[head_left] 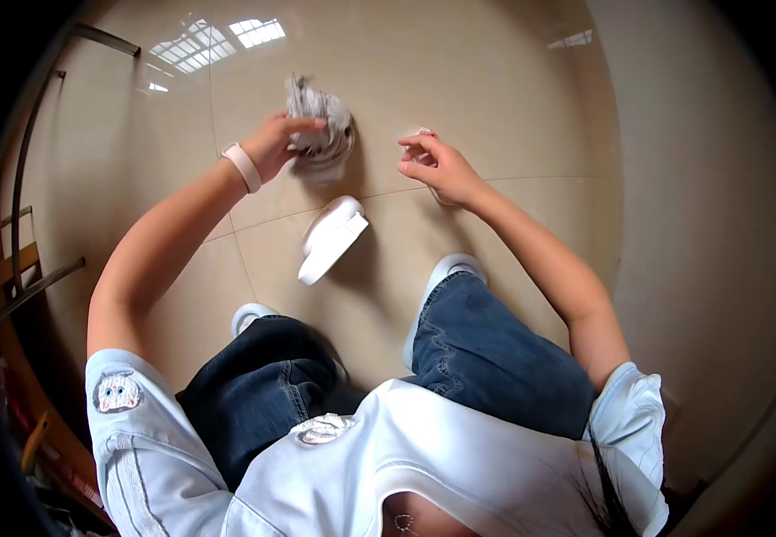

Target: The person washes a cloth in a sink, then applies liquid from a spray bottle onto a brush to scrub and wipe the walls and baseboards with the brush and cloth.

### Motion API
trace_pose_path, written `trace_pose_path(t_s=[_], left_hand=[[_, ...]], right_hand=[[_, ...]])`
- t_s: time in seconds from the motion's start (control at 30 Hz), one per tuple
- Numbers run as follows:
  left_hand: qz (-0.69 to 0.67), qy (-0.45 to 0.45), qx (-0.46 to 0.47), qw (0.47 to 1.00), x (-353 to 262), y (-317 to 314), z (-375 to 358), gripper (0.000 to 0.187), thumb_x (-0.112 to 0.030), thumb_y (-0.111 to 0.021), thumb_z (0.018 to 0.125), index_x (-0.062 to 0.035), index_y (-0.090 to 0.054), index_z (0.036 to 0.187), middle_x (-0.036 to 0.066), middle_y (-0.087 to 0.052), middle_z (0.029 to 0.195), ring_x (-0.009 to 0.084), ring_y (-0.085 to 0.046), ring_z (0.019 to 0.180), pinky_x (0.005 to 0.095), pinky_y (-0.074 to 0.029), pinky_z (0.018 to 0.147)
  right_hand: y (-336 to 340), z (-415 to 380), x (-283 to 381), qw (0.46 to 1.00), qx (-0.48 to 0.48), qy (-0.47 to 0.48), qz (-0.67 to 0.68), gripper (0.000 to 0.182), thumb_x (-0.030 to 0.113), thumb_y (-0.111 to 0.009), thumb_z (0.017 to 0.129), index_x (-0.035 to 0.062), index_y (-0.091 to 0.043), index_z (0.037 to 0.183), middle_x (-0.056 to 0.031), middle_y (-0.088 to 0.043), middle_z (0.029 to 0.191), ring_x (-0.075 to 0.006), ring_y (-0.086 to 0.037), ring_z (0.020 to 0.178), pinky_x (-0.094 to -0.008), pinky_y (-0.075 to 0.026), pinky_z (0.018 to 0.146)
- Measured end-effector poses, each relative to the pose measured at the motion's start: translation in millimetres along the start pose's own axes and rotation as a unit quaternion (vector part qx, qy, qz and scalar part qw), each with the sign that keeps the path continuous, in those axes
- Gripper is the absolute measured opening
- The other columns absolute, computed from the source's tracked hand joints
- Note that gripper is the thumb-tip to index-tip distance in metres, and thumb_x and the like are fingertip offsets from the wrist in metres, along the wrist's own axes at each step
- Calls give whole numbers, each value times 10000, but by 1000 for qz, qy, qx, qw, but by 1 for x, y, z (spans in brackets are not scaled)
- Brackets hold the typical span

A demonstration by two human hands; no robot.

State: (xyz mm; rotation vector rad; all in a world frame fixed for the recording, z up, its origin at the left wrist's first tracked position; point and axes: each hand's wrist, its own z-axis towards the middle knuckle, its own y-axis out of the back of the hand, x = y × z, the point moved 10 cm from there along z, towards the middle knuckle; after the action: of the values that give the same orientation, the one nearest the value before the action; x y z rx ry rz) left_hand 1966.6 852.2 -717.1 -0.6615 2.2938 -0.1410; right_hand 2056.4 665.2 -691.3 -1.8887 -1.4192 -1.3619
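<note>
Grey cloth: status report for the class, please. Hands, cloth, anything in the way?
Left hand gripping grey cloth. Right hand at small white item, mostly hidden; grip unclear. Larger white object nearby, apart from both hands.

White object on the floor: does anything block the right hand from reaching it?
Nothing visible stands between the right hand and the white object; only tiled floor shows there. The grey cloth is off to the side, in the left hand.

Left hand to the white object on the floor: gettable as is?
Probably, but not with free fingers: the white object lies close to the left hand with open floor around it, yet that hand grips a grey cloth, which would likely need releasing first.
</note>
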Motion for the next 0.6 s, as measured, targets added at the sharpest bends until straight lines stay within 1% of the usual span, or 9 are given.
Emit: trace_pose_path(t_s=[0.07,0.13,0.23,0.3,0.4,0.43,0.53,0.57,0.6], left_hand=[[-18,-38,64,997,-40,-26,-14,358,-222,-688,756,-72,-523,1036,47,-571,1030,155,-529,1006,325,-459,823],[-32,-61,38,997,-67,-44,-33,310,-214,-639,800,-79,-538,1059,40,-588,1032,152,-556,998,358,-456,872],[-47,-132,116,983,-106,-81,-60,291,-207,-630,815,-69,-539,1055,41,-598,1015,151,-579,966,364,-479,866],[107,-234,50,965,-137,-79,-77,261,-203,-623,825,-61,-554,1033,41,-614,984,146,-605,911,342,-506,835],[114,-305,-69,943,-179,-36,-86,279,-260,-684,773,-64,-603,954,26,-644,886,111,-616,782,276,-499,693],[76,-345,-132,926,-196,-16,-91,217,-235,-666,794,-74,-610,928,-8,-630,818,54,-572,689,177,-409,554],[35,-277,-171,945,-201,46,-82,172,-208,-670,782,-84,-627,894,-19,-612,741,62,-547,629,175,-404,544],[33,-280,-174,944,-202,59,-83,172,-208,-670,782,-84,-627,894,-19,-612,741,62,-547,629,175,-404,544],[-10,-221,-65,973,-192,45,-77,142,-174,-649,798,-72,-627,894,-11,-602,752,62,-541,642,164,-401,534]], right_hand=[[-5,4,2,997,16,-14,70,565,331,-676,732,27,-503,1177,-106,-549,1080,-199,-569,895,-323,-456,750],[9,12,27,991,-86,87,-54,536,230,-693,756,3,-466,1186,-94,-505,1161,-159,-539,988,-303,-442,835],[1,21,74,992,-45,115,0,540,181,-713,733,9,-468,1182,-89,-531,1139,-150,-537,1002,-300,-441,845],[-3,25,92,995,12,93,28,540,138,-727,710,12,-478,1172,-76,-565,1085,-139,-547,975,-293,-440,845],[-6,26,84,990,86,65,88,351,194,-684,740,24,-579,1029,-29,-622,899,-118,-573,829,-274,-458,753],[-5,25,71,990,96,48,93,292,230,-662,751,37,-616,966,-20,-628,860,-118,-579,768,-274,-470,690],[-24,7,17,965,155,-125,169,307,310,-645,776,36,-639,914,-16,-598,752,-108,-546,668,-273,-439,592],[-23,8,8,975,186,-120,29,382,340,-663,759,23,-617,966,-43,-604,794,-136,-559,707,-297,-451,628],[-23,6,10,964,214,-114,-109,464,371,-681,741,9,-594,1017,-69,-609,837,-163,-573,747,-321,-462,665]])
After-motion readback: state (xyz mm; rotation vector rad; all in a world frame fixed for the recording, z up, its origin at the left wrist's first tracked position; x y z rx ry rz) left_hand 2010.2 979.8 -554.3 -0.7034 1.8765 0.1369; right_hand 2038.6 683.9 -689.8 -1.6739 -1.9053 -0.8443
